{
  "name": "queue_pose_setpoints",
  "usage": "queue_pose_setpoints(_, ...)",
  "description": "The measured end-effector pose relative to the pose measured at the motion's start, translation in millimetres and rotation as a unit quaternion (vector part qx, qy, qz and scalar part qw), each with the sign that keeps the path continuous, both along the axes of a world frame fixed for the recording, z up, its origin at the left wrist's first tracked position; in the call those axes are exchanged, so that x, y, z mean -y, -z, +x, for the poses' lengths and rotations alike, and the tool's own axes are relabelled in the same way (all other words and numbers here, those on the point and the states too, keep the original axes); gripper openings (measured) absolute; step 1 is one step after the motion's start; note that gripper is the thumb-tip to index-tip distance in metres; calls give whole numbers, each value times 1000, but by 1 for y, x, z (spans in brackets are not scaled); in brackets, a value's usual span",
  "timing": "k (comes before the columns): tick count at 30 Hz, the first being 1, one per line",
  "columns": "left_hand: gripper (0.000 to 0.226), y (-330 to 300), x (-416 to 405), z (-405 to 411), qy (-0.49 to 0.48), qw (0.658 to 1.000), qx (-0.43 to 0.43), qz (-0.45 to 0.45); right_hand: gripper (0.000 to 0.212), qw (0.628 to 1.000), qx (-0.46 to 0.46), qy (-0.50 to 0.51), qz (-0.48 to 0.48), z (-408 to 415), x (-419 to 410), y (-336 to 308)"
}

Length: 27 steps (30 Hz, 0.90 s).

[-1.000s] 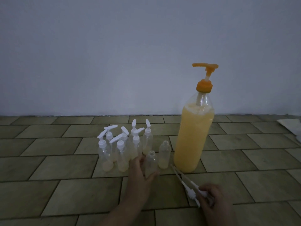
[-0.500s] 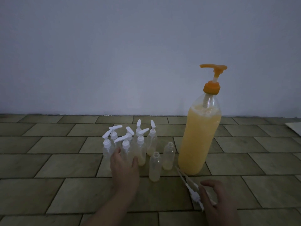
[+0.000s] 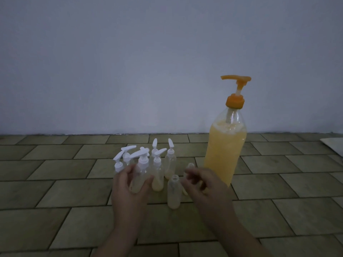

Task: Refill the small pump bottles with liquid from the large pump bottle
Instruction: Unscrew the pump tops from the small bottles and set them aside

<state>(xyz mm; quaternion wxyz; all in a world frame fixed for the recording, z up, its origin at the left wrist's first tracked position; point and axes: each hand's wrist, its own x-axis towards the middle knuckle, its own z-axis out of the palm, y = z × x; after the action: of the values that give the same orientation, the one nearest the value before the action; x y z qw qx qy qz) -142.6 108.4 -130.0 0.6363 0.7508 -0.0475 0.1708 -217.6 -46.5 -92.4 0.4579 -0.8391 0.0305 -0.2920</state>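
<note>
A large clear bottle (image 3: 224, 154) of yellow liquid with an orange pump (image 3: 235, 89) stands on the tiled floor at the right. To its left is a cluster of small clear bottles with white pumps (image 3: 157, 164), each with a little yellow liquid at the bottom. My left hand (image 3: 128, 186) wraps around the front capped small bottle (image 3: 142, 173). Two small bottles have no pump: one (image 3: 174, 191) stands between my hands, the other (image 3: 190, 165) is mostly hidden behind my right hand (image 3: 202, 184). That hand hovers with its fingers curled apart and nothing in it.
A plain wall (image 3: 167, 62) rises just behind the bottles. A flat white object (image 3: 334, 145) lies on the floor at the right edge. Bare tiles (image 3: 55, 191) stretch to the left and front.
My left hand moved left from the open bottle and closed around a capped small bottle. My right hand let go of the loose white pump heads on the floor and rose toward the open bottles.
</note>
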Motion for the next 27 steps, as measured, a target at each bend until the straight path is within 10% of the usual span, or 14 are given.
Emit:
queue_pose_setpoints(5, 49, -21, 1, -7, 50, 998, -16, -21, 43, 988, -104, -49, 101, 32, -33, -43)
queue_pose_setpoints(11, 67, -32, -1, -21, 126, 991, -22, -28, 9, 990, -113, -54, 63, 35, -35, -62)
queue_pose_setpoints(21, 57, -41, 1, -29, 209, 977, -45, -20, 76, 969, -117, -141, 166, 28, -19, -67)
queue_pose_setpoints(27, 45, -41, 0, -32, 200, 978, -42, -48, 76, 981, -103, -102, 126, 23, -9, -70)
